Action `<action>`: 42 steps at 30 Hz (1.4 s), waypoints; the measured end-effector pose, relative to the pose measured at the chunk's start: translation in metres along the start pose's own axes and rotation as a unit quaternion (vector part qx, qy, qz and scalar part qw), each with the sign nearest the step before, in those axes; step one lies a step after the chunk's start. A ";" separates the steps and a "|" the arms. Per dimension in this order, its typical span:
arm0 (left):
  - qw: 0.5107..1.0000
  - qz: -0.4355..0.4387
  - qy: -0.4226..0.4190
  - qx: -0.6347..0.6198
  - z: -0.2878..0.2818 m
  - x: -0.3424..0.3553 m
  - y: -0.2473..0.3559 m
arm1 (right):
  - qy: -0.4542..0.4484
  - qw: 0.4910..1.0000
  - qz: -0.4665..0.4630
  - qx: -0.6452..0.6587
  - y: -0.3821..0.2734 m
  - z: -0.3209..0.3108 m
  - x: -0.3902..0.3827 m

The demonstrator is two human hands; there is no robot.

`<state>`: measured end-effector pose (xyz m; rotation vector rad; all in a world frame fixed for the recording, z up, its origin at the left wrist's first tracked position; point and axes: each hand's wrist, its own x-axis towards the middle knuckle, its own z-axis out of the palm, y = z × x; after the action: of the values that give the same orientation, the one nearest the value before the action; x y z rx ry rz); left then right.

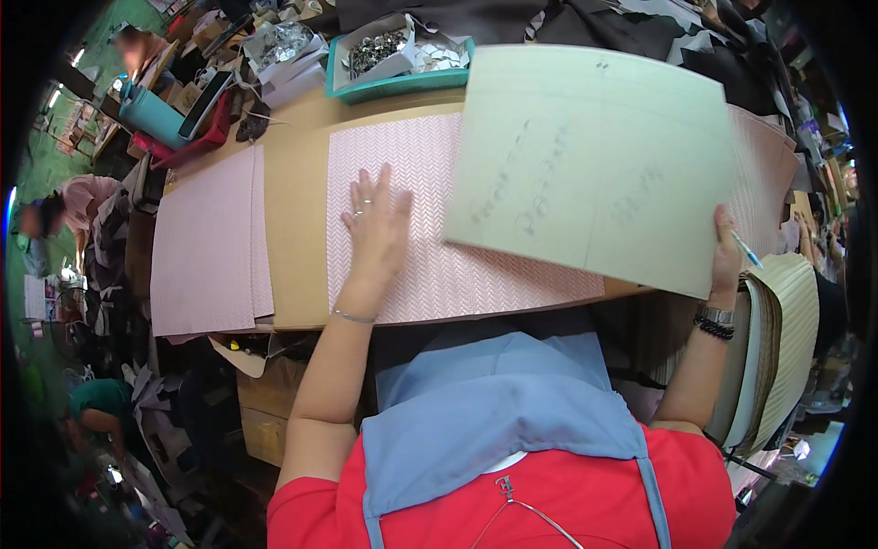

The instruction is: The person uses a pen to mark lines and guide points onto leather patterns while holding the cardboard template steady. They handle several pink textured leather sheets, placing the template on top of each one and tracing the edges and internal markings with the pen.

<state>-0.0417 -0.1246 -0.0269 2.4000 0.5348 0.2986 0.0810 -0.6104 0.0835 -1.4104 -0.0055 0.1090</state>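
My left hand (377, 215) lies with spread fingers on a pink sheet with a woven zigzag pattern (402, 284). At its lower right edge, my right hand (725, 261) grips a large pale green board (594, 165) with faint handwriting on it. A light blue and white pen (747, 249) sticks out from the same hand. The board is tilted over the right part of the patterned sheet and hides some of it. On the left side of the table, more pink sheets (206, 238) lie stacked.
A teal tray (352, 90) of small metal pieces and white bits stands at the table's far edge. Left of it are a teal bottle (151, 114) and a phone (207, 102) in a red tray. Cream ribbed sheets (791, 339) hang at right. Other people work at left.
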 end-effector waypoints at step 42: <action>0.983 0.028 -0.030 0.180 -0.069 0.052 -0.075 | -0.155 0.832 -0.245 -0.473 0.121 0.141 0.089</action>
<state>-0.0412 -0.0105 -0.0182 2.7680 0.5311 0.1619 0.1508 -0.4454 -0.0180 -2.3197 -0.7881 -0.1196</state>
